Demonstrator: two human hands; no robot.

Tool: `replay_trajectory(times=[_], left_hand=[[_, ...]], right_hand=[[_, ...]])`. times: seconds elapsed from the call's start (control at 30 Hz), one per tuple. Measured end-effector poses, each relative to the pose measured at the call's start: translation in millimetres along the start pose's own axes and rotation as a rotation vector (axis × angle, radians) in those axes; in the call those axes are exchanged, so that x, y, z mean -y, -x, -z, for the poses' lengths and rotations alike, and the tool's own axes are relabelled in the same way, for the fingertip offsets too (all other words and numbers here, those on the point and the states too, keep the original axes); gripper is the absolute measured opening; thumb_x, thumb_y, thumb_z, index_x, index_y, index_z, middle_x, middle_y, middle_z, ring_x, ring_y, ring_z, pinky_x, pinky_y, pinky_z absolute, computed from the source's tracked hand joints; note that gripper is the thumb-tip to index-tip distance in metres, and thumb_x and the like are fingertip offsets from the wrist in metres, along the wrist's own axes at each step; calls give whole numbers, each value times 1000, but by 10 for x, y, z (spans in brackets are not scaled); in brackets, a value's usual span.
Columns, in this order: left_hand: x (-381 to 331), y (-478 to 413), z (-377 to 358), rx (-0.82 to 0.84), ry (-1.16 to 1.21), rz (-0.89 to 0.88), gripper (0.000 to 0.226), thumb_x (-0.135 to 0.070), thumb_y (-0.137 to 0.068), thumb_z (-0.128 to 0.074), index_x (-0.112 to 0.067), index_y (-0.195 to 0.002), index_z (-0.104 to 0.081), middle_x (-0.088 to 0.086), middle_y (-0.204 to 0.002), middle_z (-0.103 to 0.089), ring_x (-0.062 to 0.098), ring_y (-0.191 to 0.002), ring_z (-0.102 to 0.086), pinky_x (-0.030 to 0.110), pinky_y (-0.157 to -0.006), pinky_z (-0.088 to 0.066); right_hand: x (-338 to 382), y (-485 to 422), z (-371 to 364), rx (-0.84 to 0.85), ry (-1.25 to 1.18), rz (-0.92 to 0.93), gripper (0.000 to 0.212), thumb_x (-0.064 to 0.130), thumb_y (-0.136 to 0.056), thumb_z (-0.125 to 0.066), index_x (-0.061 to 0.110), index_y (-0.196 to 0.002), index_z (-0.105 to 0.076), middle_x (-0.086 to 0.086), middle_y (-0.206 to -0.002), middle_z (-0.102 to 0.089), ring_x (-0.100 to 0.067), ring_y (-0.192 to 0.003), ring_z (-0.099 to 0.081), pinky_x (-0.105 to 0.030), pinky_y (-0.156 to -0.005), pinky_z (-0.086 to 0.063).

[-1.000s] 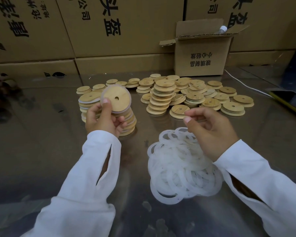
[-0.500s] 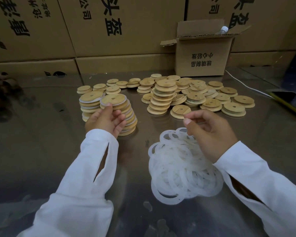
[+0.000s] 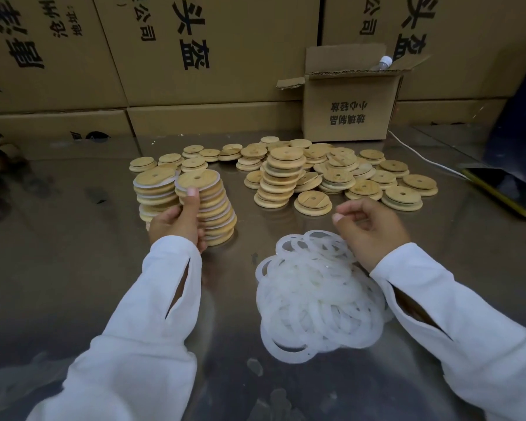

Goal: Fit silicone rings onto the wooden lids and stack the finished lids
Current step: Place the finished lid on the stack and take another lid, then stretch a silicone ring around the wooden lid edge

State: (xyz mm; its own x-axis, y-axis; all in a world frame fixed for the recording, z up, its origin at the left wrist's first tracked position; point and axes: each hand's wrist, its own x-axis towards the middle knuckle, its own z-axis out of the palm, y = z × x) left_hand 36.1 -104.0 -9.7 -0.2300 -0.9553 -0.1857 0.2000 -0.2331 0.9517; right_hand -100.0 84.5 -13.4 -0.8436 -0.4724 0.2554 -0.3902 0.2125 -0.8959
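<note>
1. The left hand grips the nearer stack of finished lids. Its thumb presses on the rim of the top lid and its fingers curl round the stack's side.
2. That stack stands on the shiny metal table, left of centre. Each of its lids shows a white ring at the edge.
3. A second ringed stack stands just behind and to the left, touching the first. It is a little shorter.
4. The right hand hangs over the far edge of the pile of silicone rings, fingers curled inward and thumb tip near the forefinger. Whether it pinches a ring I cannot tell, since the fingers hide the palm side.
5. The rings lie in a loose, overlapping white heap on the table in front of the person, between the two white sleeves.
6. The bare wooden lids sit farther back, some in short stacks and some spread flat, each with a small centre hole.
7. Behind them stands a small open cardboard box with a bottle cap showing above its rim.
8. Large printed cartons line the back.
9. A white cable runs at the right toward a dark flat device with a yellow edge.
</note>
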Motion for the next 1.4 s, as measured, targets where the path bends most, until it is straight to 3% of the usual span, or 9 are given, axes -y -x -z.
replay_trajectory(times=[0.13, 0.2, 0.33, 0.47, 0.73, 0.93, 1.07, 1.27, 1.4], left_hand=[[-22, -4, -24, -212, -30, -139, 42, -43, -77, -69, -9, -99, -57, 2, -79, -60, 9, -72, -61, 25, -75, -51], [-84, 98, -50, -293, -14, -366, 20, -32, -85, -62, -14, -88, -54, -8, -66, -49, -11, -54, -52, 1, -59, -38], [-31, 348, -158, -67, -131, -621, 27, -22, -88, -58, -24, -65, -45, -9, -45, -42, -3, -41, -43, 6, -49, -33], [126, 517, -257, 306, -207, -611, 24, -29, -81, -61, -23, -63, -47, -7, -44, -40, 11, -44, -36, 28, -49, -35], [254, 579, -288, 728, -424, -414, 17, -27, -81, -66, -23, -78, -50, -3, -56, -50, 15, -50, -51, 29, -57, -43], [208, 566, -301, 644, -393, -318, 20, -34, -86, -57, -20, -98, -49, 3, -73, -57, 3, -43, -54, 19, -51, -44], [185, 631, -280, 663, -381, -263, 25, -41, -86, -52, -17, -83, -55, 3, -69, -57, 12, -49, -55, 23, -55, -43], [215, 696, -242, 735, -377, -348, 21, -18, -86, -60, -12, -67, -55, 12, -61, -57, 9, -46, -53, 15, -48, -42], [208, 614, -240, 635, -372, -337, 20, -18, -88, -57, -12, -69, -57, 0, -46, -50, 6, -35, -46, 16, -39, -37]], right_hand=[[-62, -80, -7, 7, 45, -22, 10, 19, -85, -60, 18, -95, -60, 8, -80, -56, -11, -75, -54, -27, -72, -43], [-75, -181, -18, 2, 110, -17, 12, 20, -85, -60, 18, -97, -60, 8, -80, -55, -8, -74, -52, -24, -66, -41], [-85, -462, -150, 41, 385, 51, 29, 22, -83, -61, 17, -111, -53, -1, -95, -57, -19, -86, -55, -23, -70, -37], [-69, -768, -349, 97, 548, -2, 61, 32, -78, -66, 20, -129, -35, -6, -119, -53, -26, -102, -54, -29, -77, -40], [-31, -931, -359, 128, 760, -61, 69, 50, -66, -66, 26, -125, -39, -1, -102, -59, -26, -88, -57, -30, -72, -45], [95, -406, -87, 53, 430, 227, 58, 38, -66, -74, 28, -116, -45, 8, -106, -56, -14, -99, -54, -25, -80, -42], [167, 76, 69, 116, 203, 440, 59, 43, -59, -73, 32, -111, -48, 20, -104, -55, 1, -100, -53, -17, -84, -41], [123, 195, 43, 145, 334, 703, 64, 37, -63, -79, 22, -118, -50, 14, -110, -52, -15, -101, -56, -37, -86, -46], [-1, 111, 101, 129, 384, 605, 51, 41, -80, -56, 25, -127, -44, 20, -115, -49, -8, -110, -49, -28, -90, -34]])
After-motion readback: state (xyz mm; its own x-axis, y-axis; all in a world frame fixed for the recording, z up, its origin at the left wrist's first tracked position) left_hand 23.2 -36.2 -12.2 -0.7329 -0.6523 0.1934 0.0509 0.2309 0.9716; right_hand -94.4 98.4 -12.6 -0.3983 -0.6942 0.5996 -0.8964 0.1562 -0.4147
